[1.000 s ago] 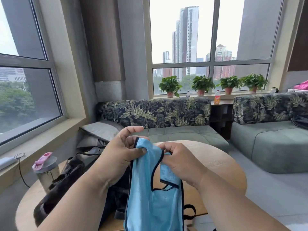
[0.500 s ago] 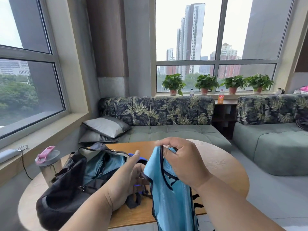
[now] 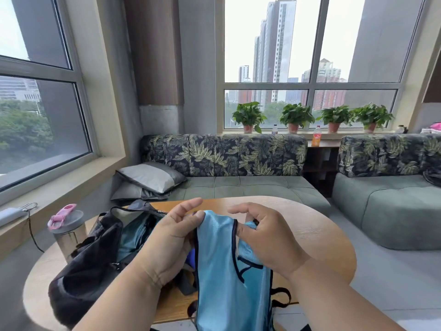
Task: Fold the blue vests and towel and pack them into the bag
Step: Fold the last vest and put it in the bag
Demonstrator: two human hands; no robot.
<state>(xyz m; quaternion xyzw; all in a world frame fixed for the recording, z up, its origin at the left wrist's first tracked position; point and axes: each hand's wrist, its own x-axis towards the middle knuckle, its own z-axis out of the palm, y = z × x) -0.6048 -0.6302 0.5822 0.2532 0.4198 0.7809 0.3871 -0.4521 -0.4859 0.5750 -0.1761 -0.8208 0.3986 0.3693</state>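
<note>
A light blue vest (image 3: 222,278) with dark trim hangs in front of me above the round wooden table (image 3: 317,235). My left hand (image 3: 169,237) pinches its left shoulder strap between thumb and fingers. My right hand (image 3: 267,237) grips the right shoulder strap. The black bag (image 3: 90,263) lies open on the table to the left, with light blue fabric (image 3: 133,237) showing inside it. A darker blue piece (image 3: 190,258) shows just behind my left hand. No towel can be told apart.
A metal bottle (image 3: 68,232) with a pink lid stands at the table's left edge, beside the windowsill. Green sofas (image 3: 248,187) with leaf-print backs and grey pillows (image 3: 150,177) lie beyond the table. Potted plants line the far sill.
My left hand has come back up from near the bag and taken the vest's left strap. The vest is now spread between both hands.
</note>
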